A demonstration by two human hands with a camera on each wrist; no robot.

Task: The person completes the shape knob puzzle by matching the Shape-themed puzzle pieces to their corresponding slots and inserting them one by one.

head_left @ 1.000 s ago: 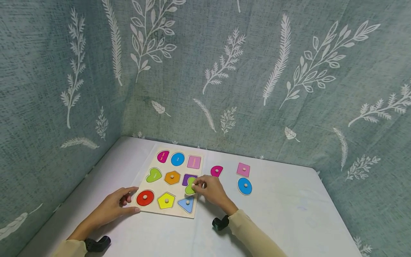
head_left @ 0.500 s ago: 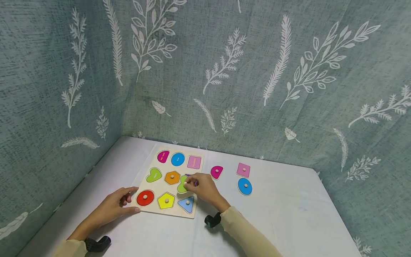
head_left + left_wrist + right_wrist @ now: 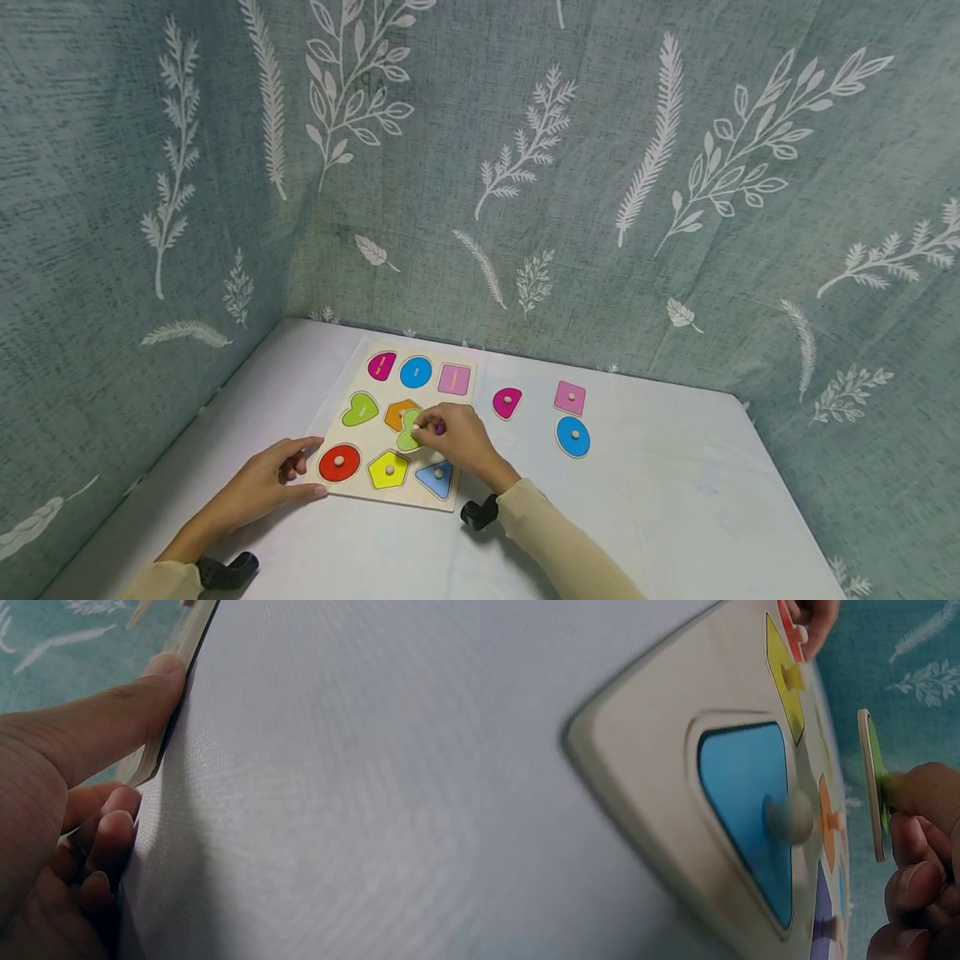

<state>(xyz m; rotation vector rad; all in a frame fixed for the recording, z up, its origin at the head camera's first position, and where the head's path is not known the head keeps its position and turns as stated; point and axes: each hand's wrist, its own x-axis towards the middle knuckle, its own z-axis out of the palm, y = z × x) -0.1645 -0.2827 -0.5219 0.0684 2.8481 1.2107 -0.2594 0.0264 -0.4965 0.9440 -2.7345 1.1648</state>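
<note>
A green heart puzzle piece [image 3: 409,431] is held by its knob between the thumb and fingers of my right hand [image 3: 461,437]. It hovers over the middle of the wooden puzzle board [image 3: 352,454], partly covering the orange hexagon [image 3: 397,412]. In the right wrist view, the heart piece [image 3: 873,784] is tilted and apart from the board. My left hand [image 3: 262,479] rests at the board's near left corner; its thumb [image 3: 139,705] touches the edge and its index finger lies along the left side. The printed heart recess [image 3: 360,409] shows at the board's left.
A magenta half-round piece [image 3: 507,402], a pink square piece [image 3: 570,397] and a blue oval piece [image 3: 573,437] lie right of the board. Red [image 3: 339,462], yellow [image 3: 388,470] and light blue [image 3: 435,478] knobbed pieces sit in its near row. Patterned fabric [image 3: 480,250] stands behind.
My right hand has moved left across the board with the heart piece, from over the purple shape to beside the orange hexagon. My left hand has stayed in place.
</note>
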